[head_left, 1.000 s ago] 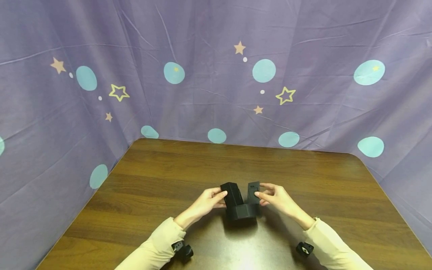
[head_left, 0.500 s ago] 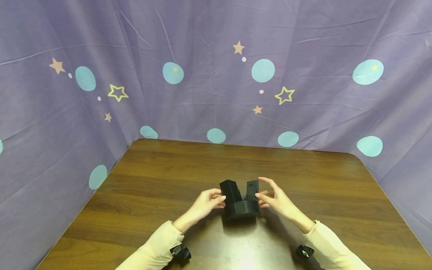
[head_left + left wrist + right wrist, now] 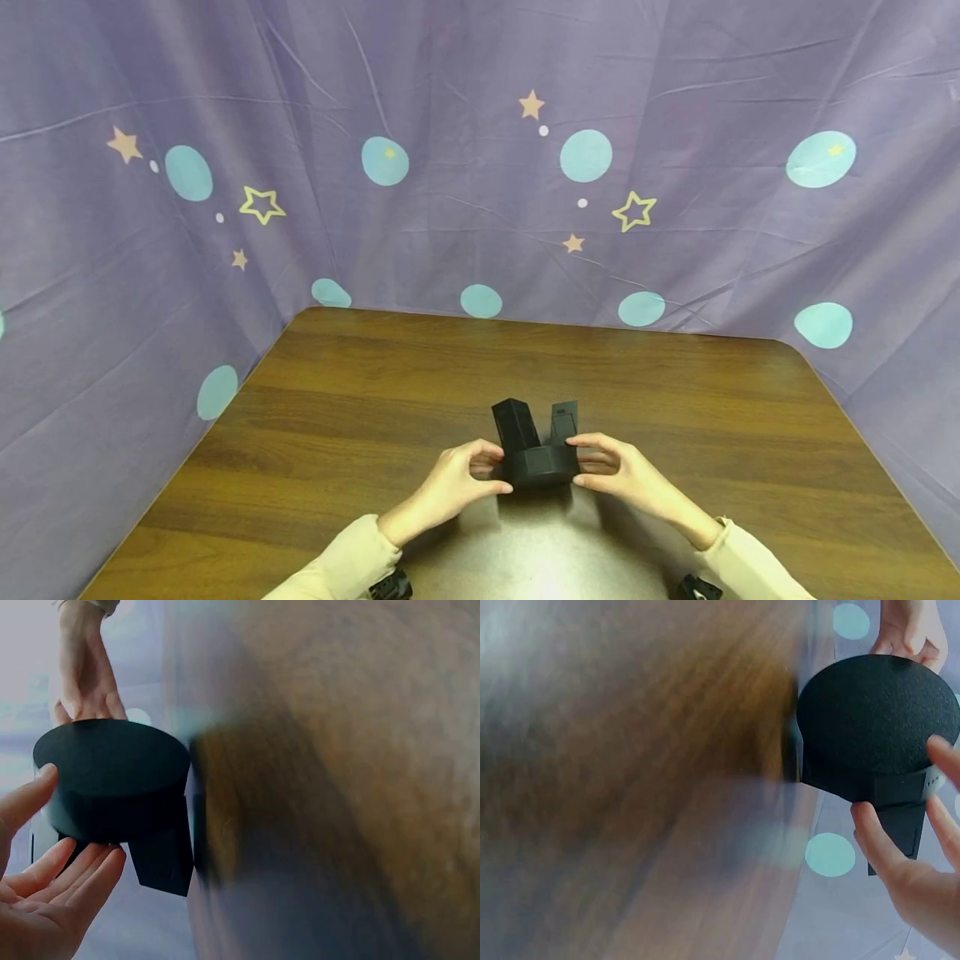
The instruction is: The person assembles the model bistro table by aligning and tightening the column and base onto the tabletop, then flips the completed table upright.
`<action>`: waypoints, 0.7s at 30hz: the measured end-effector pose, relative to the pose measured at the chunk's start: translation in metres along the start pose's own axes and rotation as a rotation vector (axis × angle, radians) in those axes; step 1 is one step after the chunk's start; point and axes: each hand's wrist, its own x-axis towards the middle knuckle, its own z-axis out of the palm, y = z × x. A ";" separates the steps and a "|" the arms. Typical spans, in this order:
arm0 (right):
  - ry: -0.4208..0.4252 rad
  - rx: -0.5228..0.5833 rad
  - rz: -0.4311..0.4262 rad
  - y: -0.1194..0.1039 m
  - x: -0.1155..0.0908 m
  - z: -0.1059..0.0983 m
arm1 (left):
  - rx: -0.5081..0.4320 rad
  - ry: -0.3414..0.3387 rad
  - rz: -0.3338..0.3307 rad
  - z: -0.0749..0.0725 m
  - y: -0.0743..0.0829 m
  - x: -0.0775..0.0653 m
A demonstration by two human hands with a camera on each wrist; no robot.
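A black object stands between my two hands, a thick round drum (image 3: 543,467) with two black blocks rising from it. The left block (image 3: 515,425) leans left; the right block (image 3: 564,421) bears small markings near its top. My left hand (image 3: 453,483) holds the drum's left side; in the left wrist view its thumb is at the edge of the flat round face (image 3: 112,757), fingers on the other side. My right hand (image 3: 637,479) holds the right side, thumb low, index finger at the right block's foot. In the right wrist view the fingers spread behind the round face (image 3: 877,712).
The brown wooden table (image 3: 375,367) reaches back to a purple curtain (image 3: 480,167) with stars and blue dots. Cream sleeves (image 3: 348,554) cover both forearms. Small black wrist devices (image 3: 392,585) sit under the cuffs.
Both hands have slid down from the blocks to the drum, thumbs now lower at its near edge. The object stays in nearly the same place.
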 end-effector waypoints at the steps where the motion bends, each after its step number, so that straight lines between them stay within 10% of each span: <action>1: 0.005 0.008 -0.013 0.000 0.000 0.001 | 0.026 0.001 0.009 0.001 0.000 0.000; 14: 0.114 -0.054 -0.060 -0.002 0.005 0.004 | 0.029 0.116 0.135 0.005 0.002 0.008; 21: 0.188 -0.094 0.033 -0.016 0.022 -0.003 | -0.101 0.182 0.020 -0.008 0.034 0.020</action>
